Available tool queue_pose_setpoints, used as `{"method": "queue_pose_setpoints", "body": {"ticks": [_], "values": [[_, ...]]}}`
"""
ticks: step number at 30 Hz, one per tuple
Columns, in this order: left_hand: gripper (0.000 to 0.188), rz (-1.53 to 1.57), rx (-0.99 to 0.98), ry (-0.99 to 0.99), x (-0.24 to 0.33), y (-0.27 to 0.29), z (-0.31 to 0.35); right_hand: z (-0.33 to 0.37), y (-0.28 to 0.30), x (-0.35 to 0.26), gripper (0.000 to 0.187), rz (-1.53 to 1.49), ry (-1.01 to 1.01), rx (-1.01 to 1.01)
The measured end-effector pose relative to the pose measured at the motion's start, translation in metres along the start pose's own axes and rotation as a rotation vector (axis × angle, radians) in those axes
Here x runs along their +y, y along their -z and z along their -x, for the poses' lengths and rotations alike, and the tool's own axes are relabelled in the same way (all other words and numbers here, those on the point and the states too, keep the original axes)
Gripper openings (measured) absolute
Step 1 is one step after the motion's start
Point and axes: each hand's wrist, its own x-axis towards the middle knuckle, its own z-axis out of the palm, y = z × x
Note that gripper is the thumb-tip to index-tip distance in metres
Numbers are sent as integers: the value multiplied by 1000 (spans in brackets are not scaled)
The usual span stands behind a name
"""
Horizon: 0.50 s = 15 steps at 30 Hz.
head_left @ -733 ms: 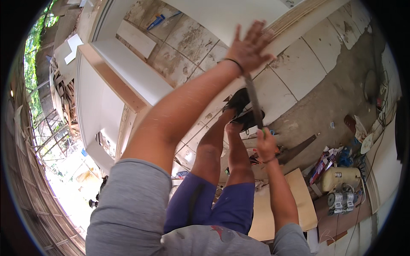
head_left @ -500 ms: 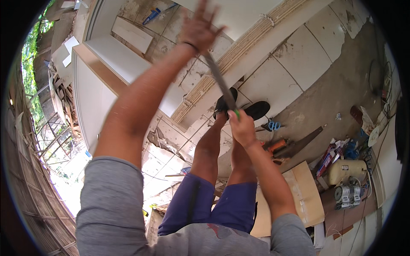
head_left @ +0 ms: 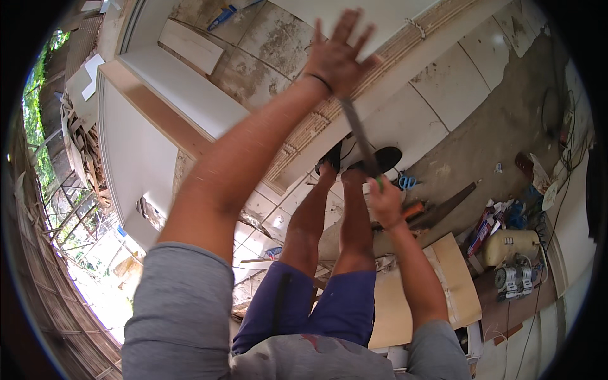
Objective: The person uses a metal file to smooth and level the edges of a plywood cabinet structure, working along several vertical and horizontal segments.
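Note:
My right hand (head_left: 385, 204) grips the green handle of a long, flat grey metal bar (head_left: 360, 130) that looks like a file. The bar slants up and left, across the edge of a white cabinet frame (head_left: 168, 79). At its far end my left hand (head_left: 343, 60) is open with fingers spread, its heel by the bar's tip; whether it presses on it is hidden. Beneath runs a pale, rope-patterned trim strip (head_left: 301, 140) along the cabinet edge. Both hands are slightly blurred.
By my feet lie blue-handled scissors (head_left: 407, 182) and a handsaw (head_left: 449, 206) with an orange handle. An air compressor (head_left: 512, 248) and cardboard (head_left: 453, 278) are at the right. A blue tool (head_left: 221, 18) rests on the tiles beyond the cabinet. Cables trail along the right wall.
Both hands and the bar have shifted to the right, with the left hand also a little lower. The right hand keeps hold of the handle; the left stays spread.

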Motion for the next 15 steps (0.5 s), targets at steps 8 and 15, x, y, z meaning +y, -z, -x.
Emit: {"method": "queue_pose_setpoints", "body": {"ticks": [8, 15], "values": [[61, -92, 139, -40, -126, 25, 20, -32, -60, -80, 35, -56, 52, -90], [58, 230, 96, -105, 14, -5, 23, 29, 5, -15, 30, 84, -102, -26]]}}
